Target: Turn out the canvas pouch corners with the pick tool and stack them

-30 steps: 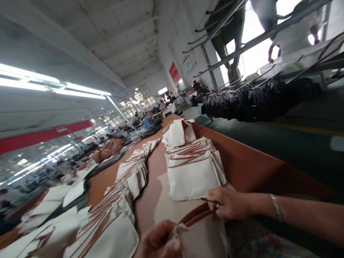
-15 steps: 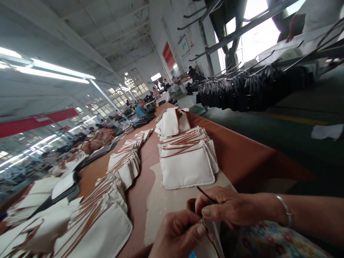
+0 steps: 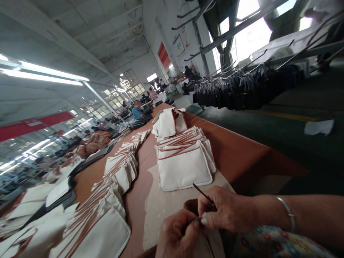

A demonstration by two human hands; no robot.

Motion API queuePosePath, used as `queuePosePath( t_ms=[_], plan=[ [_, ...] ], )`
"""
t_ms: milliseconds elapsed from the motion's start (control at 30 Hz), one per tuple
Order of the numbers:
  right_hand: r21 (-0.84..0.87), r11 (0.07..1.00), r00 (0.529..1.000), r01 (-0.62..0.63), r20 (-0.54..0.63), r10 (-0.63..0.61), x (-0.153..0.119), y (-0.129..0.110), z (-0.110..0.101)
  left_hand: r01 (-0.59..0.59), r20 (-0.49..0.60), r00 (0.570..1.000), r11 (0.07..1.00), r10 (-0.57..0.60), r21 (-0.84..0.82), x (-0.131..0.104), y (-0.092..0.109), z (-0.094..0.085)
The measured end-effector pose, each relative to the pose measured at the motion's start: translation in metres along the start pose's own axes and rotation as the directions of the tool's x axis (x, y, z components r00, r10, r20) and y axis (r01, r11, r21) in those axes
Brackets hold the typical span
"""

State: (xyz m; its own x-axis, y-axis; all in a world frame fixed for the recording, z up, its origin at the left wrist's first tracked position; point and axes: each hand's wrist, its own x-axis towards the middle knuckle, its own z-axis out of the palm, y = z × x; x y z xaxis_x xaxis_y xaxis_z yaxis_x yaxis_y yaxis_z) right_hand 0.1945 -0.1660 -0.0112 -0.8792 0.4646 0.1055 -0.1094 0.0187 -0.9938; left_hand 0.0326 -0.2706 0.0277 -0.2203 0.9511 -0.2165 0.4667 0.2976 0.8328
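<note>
My left hand (image 3: 176,234) is closed in a pinch on the edge of a pale fabric piece with brown edging (image 3: 213,245), low in the head view. Just to its right, my right hand (image 3: 231,209) is closed around a thin dark rod (image 3: 202,192) that sticks up between the fingers. Its thumb and fingertip meet the same edge, close to the left fingertips, which hide the exact contact point. Beyond both hands lies a stack of white pouch pieces with brown trim (image 3: 184,168).
Overlapping rows of white pieces (image 3: 107,229) run along the left of the brown-covered table (image 3: 231,150). Under the hands is a beige sheet (image 3: 156,215). At the right stands a metal rack with dark hanging straps (image 3: 231,93). A person in blue (image 3: 137,110) sits farther back.
The view has shifted slightly. My fingertips have drawn closer together over the edge, and the rod stands out a little more from the right hand. A blue spot below the left hand is no longer visible.
</note>
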Motion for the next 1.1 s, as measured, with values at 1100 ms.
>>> queuePosePath(
  t_ms=[1100],
  plan=[
    [-0.522,0.588,0.748,0.618,0.159,-0.644,-0.008,0.033,-0.006,0.190,0.190,0.974,0.908,-0.126,-0.374,0.007,-0.032,0.011]
  ],
)
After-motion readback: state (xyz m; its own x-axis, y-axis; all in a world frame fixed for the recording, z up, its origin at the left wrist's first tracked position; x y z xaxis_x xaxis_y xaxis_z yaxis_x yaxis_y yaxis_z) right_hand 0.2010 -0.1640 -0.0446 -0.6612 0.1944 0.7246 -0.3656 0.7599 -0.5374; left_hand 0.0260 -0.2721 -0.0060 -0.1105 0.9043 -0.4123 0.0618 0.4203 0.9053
